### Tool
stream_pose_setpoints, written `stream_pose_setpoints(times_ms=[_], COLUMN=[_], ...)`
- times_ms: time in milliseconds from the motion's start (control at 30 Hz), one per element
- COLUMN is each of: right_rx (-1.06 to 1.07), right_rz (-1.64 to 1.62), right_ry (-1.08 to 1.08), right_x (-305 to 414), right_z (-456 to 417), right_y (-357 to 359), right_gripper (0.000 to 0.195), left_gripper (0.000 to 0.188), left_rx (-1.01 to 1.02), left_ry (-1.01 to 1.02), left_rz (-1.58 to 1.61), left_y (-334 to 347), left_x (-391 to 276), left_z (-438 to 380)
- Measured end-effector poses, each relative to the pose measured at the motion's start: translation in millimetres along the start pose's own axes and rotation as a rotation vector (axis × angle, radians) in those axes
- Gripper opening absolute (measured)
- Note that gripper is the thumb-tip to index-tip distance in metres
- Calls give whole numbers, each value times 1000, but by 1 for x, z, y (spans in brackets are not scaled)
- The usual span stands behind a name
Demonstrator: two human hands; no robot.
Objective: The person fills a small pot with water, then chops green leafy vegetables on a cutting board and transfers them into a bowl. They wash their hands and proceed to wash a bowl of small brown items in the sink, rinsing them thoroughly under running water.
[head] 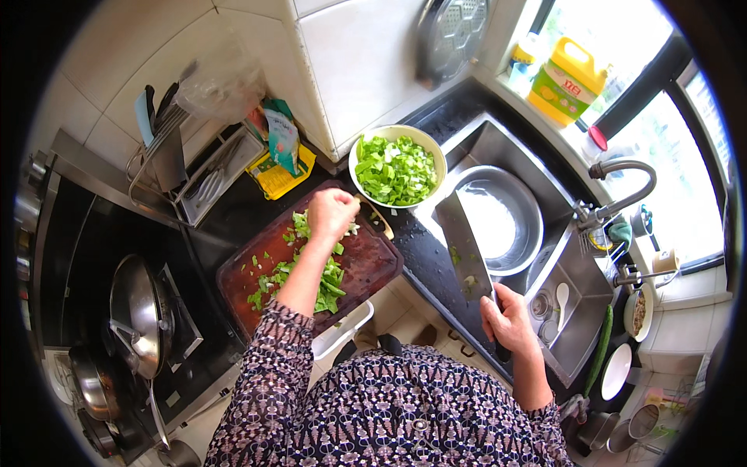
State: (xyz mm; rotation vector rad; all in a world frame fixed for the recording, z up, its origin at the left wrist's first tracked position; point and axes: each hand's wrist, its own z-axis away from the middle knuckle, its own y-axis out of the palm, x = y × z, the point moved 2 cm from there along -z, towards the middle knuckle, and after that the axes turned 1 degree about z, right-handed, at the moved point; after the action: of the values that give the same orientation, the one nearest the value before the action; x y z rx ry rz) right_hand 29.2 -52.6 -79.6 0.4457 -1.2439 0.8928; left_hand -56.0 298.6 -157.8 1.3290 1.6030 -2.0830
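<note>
My right hand [509, 320] grips the handle of a cleaver [465, 248]; bits of green leaf stick to its broad blade, which is raised beside a metal basin. Over the far part of a dark reddish-brown cutting board [363, 271] is my left hand [331, 211], its fingers curled in. Whether it holds anything is hidden. Chopped leafy greens [330, 287] lie on the board below and around my left wrist. Just beyond the board, a pale bowl [354, 175] is heaped with cut green leaves [397, 169].
The metal basin [528, 233] rests in the double sink [583, 338] under a faucet [633, 166]. A wok [137, 312] sits on the stove at left. Behind the board stand a knife rack [154, 137] and a yellow packet [280, 178]. A cucumber [600, 350] lies at the right.
</note>
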Motion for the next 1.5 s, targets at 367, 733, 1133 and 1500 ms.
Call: stream_pose_setpoints(times_ms=[367, 733, 1133, 1500], right_rx=[-36, -64, -50, 7], right_rz=[-35, -43, -33, -9], right_ry=[-37, -14, -25, -58], right_x=[-9, -9, -8, 1], right_z=[9, 18, 10, -1], right_y=[-5, -13, -16, -5], right_gripper=[16, 17, 13, 18], left_gripper=[20, 3, 3, 5], left_rx=[-83, 260, 49, -60], left_ry=[700, 956, 768, 893], left_rz=[-1, -498, -567, -539], left_y=[32, 108, 70, 21], left_x=[-65, -50, -31, -17], left_z=[8, 74, 29, 44])
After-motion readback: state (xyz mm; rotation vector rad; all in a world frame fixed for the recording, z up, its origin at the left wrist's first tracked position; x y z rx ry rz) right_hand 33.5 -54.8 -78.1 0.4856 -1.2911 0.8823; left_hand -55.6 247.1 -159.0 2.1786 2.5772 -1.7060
